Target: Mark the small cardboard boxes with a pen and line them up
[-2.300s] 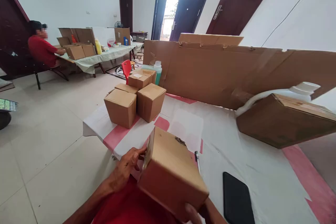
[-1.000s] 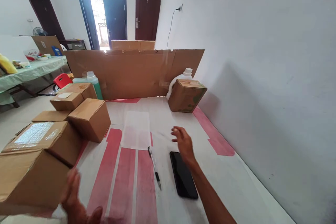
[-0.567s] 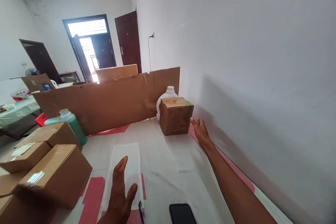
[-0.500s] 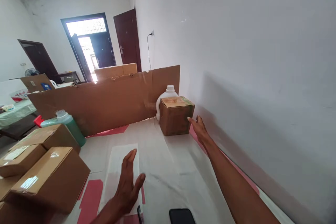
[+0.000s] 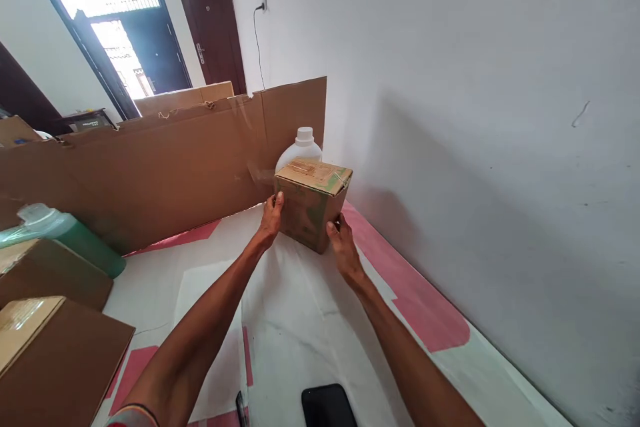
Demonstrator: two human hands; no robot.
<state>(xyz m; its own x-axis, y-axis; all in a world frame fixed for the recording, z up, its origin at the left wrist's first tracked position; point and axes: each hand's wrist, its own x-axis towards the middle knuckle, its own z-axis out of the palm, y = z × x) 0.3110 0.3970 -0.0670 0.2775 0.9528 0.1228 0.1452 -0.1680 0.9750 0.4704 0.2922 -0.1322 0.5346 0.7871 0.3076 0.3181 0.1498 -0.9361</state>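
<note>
A brown cardboard box (image 5: 310,210) with a taped top is held between both my hands at the far end of the table (image 5: 285,327). My left hand (image 5: 271,217) presses against its left side, thumb at the front. On the right side, my right hand (image 5: 344,243) grips the lower edge, with the thumb on the near face. The box sits turned at an angle, and I cannot tell whether its base touches the table. Right behind it stands a white plastic jug (image 5: 301,147) with a white cap, its lower part hidden by the box.
A tall cardboard panel (image 5: 175,167) closes off the far side, and a white wall (image 5: 475,147) runs along the right. More cardboard boxes (image 5: 65,360) and a green-filled jug (image 5: 75,233) stand at left. A black phone (image 5: 329,405) lies at the near edge.
My left hand has reached forward from the near table to the box's left side. The box has turned and my right hand has shifted lower on it. The view has swung right and down.
</note>
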